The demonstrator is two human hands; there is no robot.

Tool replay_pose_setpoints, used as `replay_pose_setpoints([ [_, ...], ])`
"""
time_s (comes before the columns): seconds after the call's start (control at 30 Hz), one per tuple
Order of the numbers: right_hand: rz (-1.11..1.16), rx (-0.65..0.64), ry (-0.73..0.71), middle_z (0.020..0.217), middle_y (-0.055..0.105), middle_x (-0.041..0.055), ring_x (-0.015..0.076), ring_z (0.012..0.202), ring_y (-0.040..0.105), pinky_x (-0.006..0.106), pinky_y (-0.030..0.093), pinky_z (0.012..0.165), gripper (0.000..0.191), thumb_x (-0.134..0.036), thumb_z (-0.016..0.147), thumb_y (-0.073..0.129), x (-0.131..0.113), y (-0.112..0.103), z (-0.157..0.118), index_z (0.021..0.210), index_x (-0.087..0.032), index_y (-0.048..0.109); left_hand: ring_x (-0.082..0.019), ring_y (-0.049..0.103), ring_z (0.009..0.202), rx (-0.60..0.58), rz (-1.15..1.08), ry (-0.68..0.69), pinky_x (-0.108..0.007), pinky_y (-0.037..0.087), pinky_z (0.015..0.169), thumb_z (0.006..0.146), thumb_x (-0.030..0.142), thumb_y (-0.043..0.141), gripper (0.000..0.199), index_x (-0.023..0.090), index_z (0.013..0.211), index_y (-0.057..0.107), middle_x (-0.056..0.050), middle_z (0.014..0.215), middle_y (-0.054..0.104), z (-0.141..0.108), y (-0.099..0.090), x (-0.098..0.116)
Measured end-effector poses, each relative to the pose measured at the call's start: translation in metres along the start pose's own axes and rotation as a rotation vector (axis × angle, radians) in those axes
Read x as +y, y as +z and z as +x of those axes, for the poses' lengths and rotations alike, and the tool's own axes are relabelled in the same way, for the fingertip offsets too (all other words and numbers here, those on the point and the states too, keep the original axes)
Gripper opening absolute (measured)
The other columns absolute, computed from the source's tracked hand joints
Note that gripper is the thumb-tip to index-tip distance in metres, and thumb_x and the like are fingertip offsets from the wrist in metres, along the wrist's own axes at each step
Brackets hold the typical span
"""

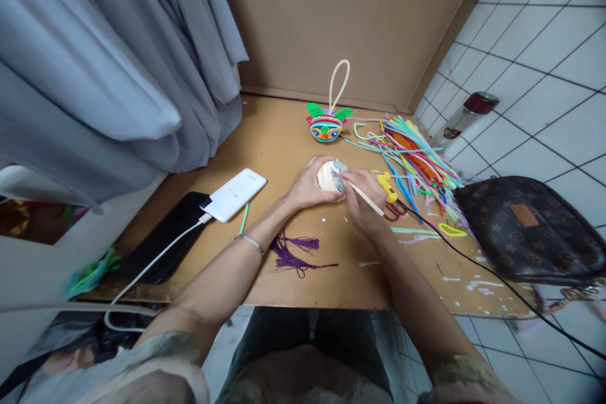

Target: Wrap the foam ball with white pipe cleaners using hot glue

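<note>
My left hand (pixel 310 184) is wrapped round a small ball (pixel 326 177), partly covered in cream-white winding, with a greyish-blue patch showing on its right side. Against that patch, my right hand (pixel 363 192) pinches a white pipe cleaner (pixel 367 197), whose loose end sticks out toward the lower right. Just right of my right hand lies a yellow glue gun (pixel 387 186), with red-handled scissors (pixel 394 211) partly hidden near it. Beyond both hands stands a finished-looking colourful animal-head ornament (pixel 326 126) with green ears and a white loop.
A pile of coloured pipe cleaners (pixel 416 151) lies at the right, beside a brown patterned bag (pixel 534 227) and a bottle (pixel 461 123). Purple tassels (pixel 298 255) lie near the front. On the left are a white power bank (pixel 237 194), a black slab (pixel 165 240) and a grey curtain (pixel 189 63).
</note>
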State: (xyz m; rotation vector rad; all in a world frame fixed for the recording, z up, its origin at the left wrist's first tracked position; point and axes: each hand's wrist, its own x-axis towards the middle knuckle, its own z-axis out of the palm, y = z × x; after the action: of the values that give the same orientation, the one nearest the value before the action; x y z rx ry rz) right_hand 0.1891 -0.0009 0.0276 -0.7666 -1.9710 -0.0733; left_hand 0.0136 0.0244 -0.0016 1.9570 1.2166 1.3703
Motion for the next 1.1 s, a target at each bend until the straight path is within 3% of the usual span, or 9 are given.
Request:
replay_pose_setpoints([
  [0.13,-0.047,0.001,0.049,0.097,0.073,0.0094,0.022,0.091,0.068,0.038,0.052,0.084,0.029,-0.027,0.101,0.044,0.002,0.003,-0.002,0.105,-0.023,0.072,-0.029,0.063,0.115,0.013,-0.037,-0.041,-0.044,0.05,0.104,0.055,0.028,0.084,0.075,0.021,0.124,0.057,-0.009,0.125,0.062,0.001,0.001,-0.003],
  [0.33,-0.074,0.011,-0.028,0.089,0.074,0.0086,0.0204,0.086,0.067,0.036,0.049,0.081,0.022,-0.024,0.099,0.049,0.007,0.007,-0.005,0.096,-0.021,0.07,-0.029,0.062,0.117,0.023,-0.09,-0.073,-0.044,0.051,0.104,0.055,0.027,0.083,0.076,0.018,0.126,0.055,-0.01,0.125,0.063,0.001,0.001,-0.007],
  [0.57,-0.137,-0.026,-0.037,0.092,0.073,0.0083,0.0203,0.087,0.065,0.036,0.045,0.083,0.022,-0.026,0.099,0.05,0.015,0.013,-0.009,0.101,-0.022,0.072,-0.028,0.063,0.114,0.024,-0.107,-0.093,-0.042,0.052,0.101,0.056,0.025,0.082,0.076,0.019,0.126,0.055,-0.009,0.124,0.064,0.001,0.003,-0.009],
  [1.1,-0.166,0.005,-0.101,0.086,0.07,0.006,0.0187,0.083,0.062,0.036,0.04,0.083,0.024,-0.025,0.101,0.048,0.01,0.019,-0.009,0.095,-0.022,0.071,-0.028,0.063,0.113,0.028,-0.067,-0.08,-0.042,0.052,0.103,0.055,0.023,0.082,0.074,0.02,0.125,0.056,-0.008,0.124,0.063,0.001,0.001,-0.006],
])
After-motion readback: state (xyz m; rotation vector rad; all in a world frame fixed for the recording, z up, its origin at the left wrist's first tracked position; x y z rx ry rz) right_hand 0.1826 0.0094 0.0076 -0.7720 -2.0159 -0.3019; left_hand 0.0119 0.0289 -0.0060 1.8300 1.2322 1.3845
